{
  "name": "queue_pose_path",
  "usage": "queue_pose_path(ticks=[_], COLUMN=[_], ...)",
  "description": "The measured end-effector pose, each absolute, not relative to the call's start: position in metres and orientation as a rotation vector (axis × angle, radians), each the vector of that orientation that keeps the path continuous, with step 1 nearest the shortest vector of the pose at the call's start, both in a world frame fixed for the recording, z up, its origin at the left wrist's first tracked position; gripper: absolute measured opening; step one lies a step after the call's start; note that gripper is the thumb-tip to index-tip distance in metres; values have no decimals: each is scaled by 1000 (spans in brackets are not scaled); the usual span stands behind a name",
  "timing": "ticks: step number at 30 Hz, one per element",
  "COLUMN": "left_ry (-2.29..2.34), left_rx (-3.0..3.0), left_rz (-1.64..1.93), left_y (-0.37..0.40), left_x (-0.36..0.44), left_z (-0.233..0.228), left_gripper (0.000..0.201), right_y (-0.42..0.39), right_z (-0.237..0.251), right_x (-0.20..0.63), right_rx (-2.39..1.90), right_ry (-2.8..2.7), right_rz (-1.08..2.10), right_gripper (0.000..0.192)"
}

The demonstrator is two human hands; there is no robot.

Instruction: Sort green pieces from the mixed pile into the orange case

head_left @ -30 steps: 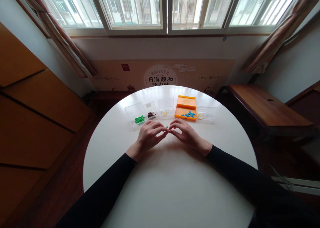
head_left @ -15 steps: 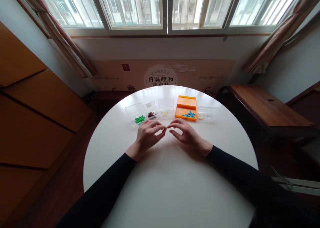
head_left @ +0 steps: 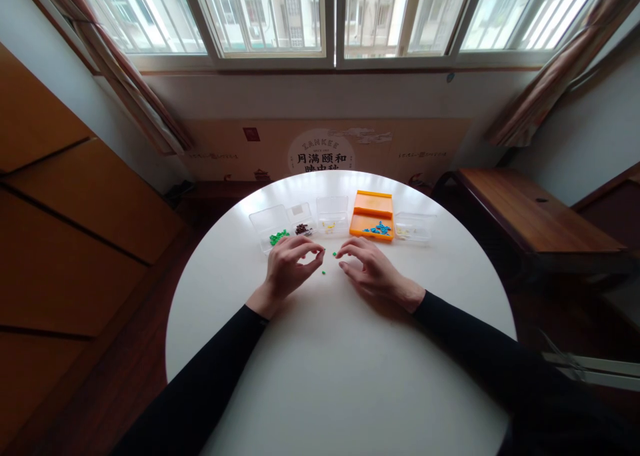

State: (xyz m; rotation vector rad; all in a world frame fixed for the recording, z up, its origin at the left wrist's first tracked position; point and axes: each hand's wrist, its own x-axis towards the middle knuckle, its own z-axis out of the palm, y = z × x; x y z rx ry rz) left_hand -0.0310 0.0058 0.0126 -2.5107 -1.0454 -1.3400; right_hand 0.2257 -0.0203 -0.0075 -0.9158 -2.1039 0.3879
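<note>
Two tiny green pieces (head_left: 323,272) are lying loose on the white round table (head_left: 350,376), between the person's hands. Left hand (head_left: 289,264) is hovering with fingers curled, gripping nothing I can see; right hand (head_left: 367,267) is resting loosely spread, fingertips just beside the nearer piece (head_left: 334,254).

Five boxes (head_left: 333,217), two green pieces (head_left: 323,273)
</note>
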Motion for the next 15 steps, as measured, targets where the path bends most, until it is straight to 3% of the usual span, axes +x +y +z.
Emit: queue_pose_path(ticks=[9, 15], left_ry=[-1160, -1490], left_rx=[-2476, -2237], left_rz=[-1332, -1261], left_y=[8, 20], left_x=[-36, -52], left_z=[15, 8], left_gripper=[13, 11], right_y=[-21, -19], right_z=[-7, -11], right_x=[228, 228], right_rx=[-965, -949], right_ry=[-2143, -2210], right_rz=[370, 305], right_gripper=[13, 17])
